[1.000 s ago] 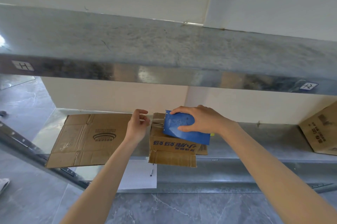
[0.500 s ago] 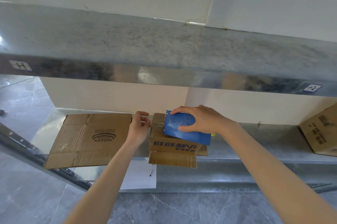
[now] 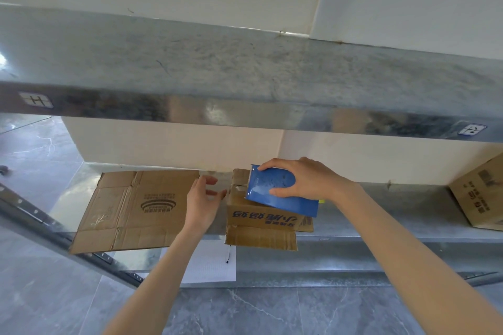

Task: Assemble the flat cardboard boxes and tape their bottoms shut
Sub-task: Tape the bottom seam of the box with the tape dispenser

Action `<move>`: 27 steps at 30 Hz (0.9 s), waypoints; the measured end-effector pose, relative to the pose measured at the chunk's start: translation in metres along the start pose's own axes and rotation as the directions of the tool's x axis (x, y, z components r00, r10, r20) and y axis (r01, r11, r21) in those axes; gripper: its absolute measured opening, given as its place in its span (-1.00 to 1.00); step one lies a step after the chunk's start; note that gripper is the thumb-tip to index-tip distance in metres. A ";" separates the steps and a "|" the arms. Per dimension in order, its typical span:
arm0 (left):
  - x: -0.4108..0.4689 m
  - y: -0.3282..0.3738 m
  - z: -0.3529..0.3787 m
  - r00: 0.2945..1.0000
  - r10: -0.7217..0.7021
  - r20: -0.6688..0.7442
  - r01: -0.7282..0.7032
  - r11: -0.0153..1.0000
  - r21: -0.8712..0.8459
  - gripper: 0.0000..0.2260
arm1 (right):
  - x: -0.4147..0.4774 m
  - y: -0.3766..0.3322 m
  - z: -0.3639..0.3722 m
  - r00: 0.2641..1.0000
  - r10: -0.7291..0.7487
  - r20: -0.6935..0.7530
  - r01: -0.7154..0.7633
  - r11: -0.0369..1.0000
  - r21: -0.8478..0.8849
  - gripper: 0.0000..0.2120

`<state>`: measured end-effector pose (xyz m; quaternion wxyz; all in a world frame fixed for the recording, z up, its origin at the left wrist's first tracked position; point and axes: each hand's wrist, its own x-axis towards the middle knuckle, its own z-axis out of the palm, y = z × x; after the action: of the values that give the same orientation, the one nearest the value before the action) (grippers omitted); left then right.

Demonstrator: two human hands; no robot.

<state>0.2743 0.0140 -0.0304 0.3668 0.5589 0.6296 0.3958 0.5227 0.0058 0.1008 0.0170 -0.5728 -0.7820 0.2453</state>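
A small assembled cardboard box (image 3: pixel 258 219) with blue print stands on the metal shelf (image 3: pixel 381 214), one flap hanging over the front edge. My right hand (image 3: pixel 304 182) grips a blue tape dispenser (image 3: pixel 275 193) pressed on the box's top. My left hand (image 3: pixel 202 202) hovers just left of the box with its fingers spread and straight, holding nothing. A flattened cardboard box (image 3: pixel 133 209) lies on the shelf to the left, partly under my left hand.
A wide metal shelf (image 3: pixel 245 70) overhangs above. Another brown cardboard box (image 3: pixel 481 193) sits at the far right of the lower shelf. A white sheet of paper (image 3: pixel 212 266) with a pen lies on a lower level. Grey tiled floor below.
My left hand has uncurled its fingers and drawn slightly away from the box's left edge. The right hand and tape dispenser stay in place on the box.
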 end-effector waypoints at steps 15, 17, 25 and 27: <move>0.008 0.038 0.011 0.752 0.234 0.616 -0.454 0.862 0.228 0.05 | -0.002 -0.003 -0.002 1.000 -0.010 -0.023 0.010 1.000 -0.013 -0.56; 0.007 0.037 0.020 0.771 0.259 0.582 -0.463 0.855 0.233 0.07 | -0.002 -0.003 -0.002 1.000 -0.009 -0.026 0.009 1.000 -0.014 -0.54; 0.008 0.023 0.031 0.814 0.342 0.471 -0.506 0.815 0.282 -0.05 | -0.003 -0.002 0.002 1.000 -0.014 0.017 0.012 0.997 0.081 -0.44; 0.007 0.023 0.030 0.810 0.347 0.473 -0.518 0.801 0.299 -0.06 | -0.003 -0.001 0.002 1.000 -0.016 0.011 0.015 0.998 0.067 -0.46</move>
<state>0.3100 0.0250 -0.0225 0.2562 0.8227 0.4635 0.2065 0.5222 0.0024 0.1005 0.0338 -0.5644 -0.7778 0.2745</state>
